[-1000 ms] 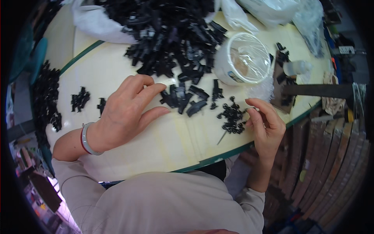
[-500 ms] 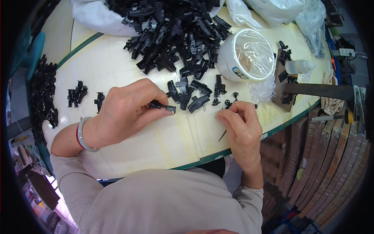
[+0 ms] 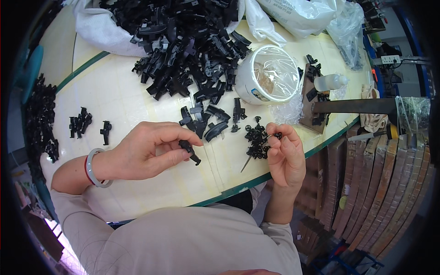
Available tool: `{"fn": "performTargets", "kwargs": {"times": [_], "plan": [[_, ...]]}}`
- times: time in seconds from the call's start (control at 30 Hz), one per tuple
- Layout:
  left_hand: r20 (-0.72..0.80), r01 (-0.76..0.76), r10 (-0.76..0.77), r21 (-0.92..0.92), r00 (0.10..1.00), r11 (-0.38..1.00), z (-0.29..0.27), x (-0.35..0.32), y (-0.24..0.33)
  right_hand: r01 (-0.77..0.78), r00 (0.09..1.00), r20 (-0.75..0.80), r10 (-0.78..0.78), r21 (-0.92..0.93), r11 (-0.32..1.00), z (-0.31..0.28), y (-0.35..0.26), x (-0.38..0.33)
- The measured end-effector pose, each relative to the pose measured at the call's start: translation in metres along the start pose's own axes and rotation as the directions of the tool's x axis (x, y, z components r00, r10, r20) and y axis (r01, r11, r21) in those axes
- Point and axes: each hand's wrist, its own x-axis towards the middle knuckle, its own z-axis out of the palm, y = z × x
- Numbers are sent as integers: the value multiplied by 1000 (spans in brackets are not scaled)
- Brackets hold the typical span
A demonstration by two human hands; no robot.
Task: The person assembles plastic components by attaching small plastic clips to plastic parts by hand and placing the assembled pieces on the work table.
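My left hand (image 3: 142, 151), a pale bangle and red band at its wrist, pinches a small black plastic part (image 3: 189, 152) between thumb and fingers, its end pointing down toward me. At the right, my right hand (image 3: 288, 158) is raised with fingertips closed on a tiny black round-headed piece (image 3: 277, 135). Beside those fingers lies a small heap of similar round-headed pieces (image 3: 255, 140). A thin pointed metal rod (image 3: 245, 164) sticks out from the heap toward the table edge. Several curved black plastic parts (image 3: 215, 131) lie between my hands, on the far side.
A large pile of black parts (image 3: 183, 59) spills from a white sack (image 3: 103, 30). Right of it stands a white tub (image 3: 247, 87) covered in clear film. A clear bottle (image 3: 329, 82) and a metal bar (image 3: 355, 106) are farther right. More black parts (image 3: 41, 119) line the left edge.
My right hand has lifted off the small heap, uncovering it, with one tiny piece in its fingertips. My left hand has tilted its black part downward. The whole view has shifted a little.
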Motion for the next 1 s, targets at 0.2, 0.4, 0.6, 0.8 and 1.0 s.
{"fn": "performTargets", "kwargs": {"times": [0.2,0.4,0.6,0.8,1.0], "plan": [[-3,48,-50,-221,999,974,0,1,1,135,991,-9,-137,-121,983,1,1,1],[21,56,-53,-235,998,970,-3,2,-1,181,975,-83,-204,-225,957,1,1,1],[-14,106,-118,-353,993,930,0,2,-6,208,967,-81,-241,-296,932,2,1,4],[-5,124,-134,-347,991,929,-4,9,-5,276,934,-32,-355,-567,776,8,-15,1],[19,142,-153,-492,988,859,-6,11,-6,412,839,271,-472,-883,225,33,-38,23]]}}
